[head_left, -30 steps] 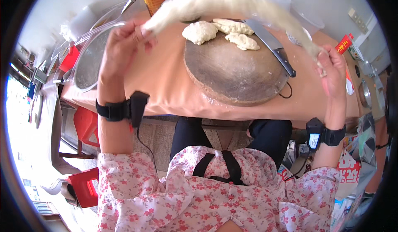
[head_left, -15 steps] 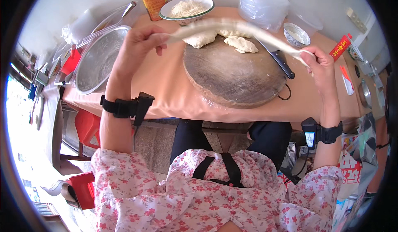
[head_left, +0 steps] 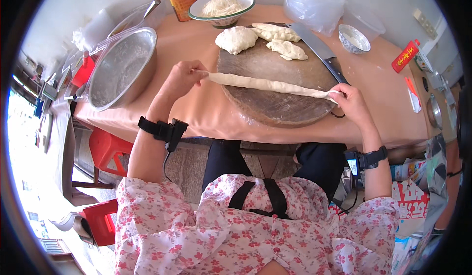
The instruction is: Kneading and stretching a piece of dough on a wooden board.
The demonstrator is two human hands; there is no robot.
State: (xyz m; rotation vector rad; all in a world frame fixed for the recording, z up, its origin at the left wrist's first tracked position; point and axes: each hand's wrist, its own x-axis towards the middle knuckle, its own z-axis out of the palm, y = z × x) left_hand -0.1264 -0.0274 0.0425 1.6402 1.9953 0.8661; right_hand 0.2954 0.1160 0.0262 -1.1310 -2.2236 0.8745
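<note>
A long pale strip of dough (head_left: 268, 84) stretches between my two hands, over the near half of a round wooden chopping board (head_left: 265, 110). My left hand (head_left: 188, 76) pinches its left end, just off the board's left edge. The right end is pinched by my right hand (head_left: 350, 103), near the board's right rim. On the far part of the board sit a rounded lump of dough (head_left: 236, 39) and two flatter dough pieces (head_left: 275, 31), (head_left: 287, 50). A cleaver (head_left: 314, 44) with a black handle lies at the board's right side.
A large metal basin (head_left: 123, 68) stands on the left. Behind the board are a tin can (head_left: 180, 0), a bowl of pale shreds (head_left: 222, 7) and a bundle of clear plastic (head_left: 313, 7). To the right are a small patterned bowl (head_left: 353, 39) and a red packet (head_left: 405, 56).
Both hands have come down and closer together, bringing the dough strip from a raised, blurred arc to a nearly straight line low over the board. Both hands still hold its ends.
</note>
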